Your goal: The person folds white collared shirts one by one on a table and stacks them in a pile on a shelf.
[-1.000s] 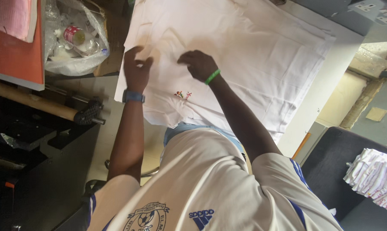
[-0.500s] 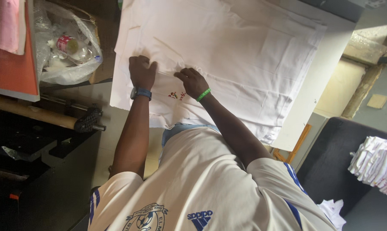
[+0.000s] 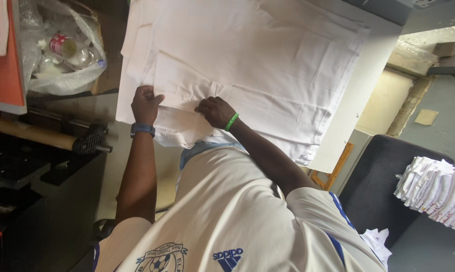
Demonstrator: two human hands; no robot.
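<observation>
A large white garment (image 3: 268,65) lies spread flat on a white table (image 3: 361,108) in front of me. My left hand (image 3: 145,103), with a blue watch on the wrist, is closed on the garment's near edge at the left. A short way to the right, my right hand (image 3: 215,111), with a green wristband, has its fingers curled on the same folded edge. Both hands are close to my body, and a folded flap of cloth lies between them. More white layers hang over the table's near side below my hands.
A clear plastic bag (image 3: 61,55) with bottles sits at the upper left beside an orange board (image 3: 3,70). A wooden roller with a black end (image 3: 81,141) lies at the left. Folded white cloths (image 3: 434,191) are stacked on a dark seat (image 3: 378,176) at the right.
Both hands have drawn together and gripped the garment's near edge. The small red print between them is now covered by folded cloth.
</observation>
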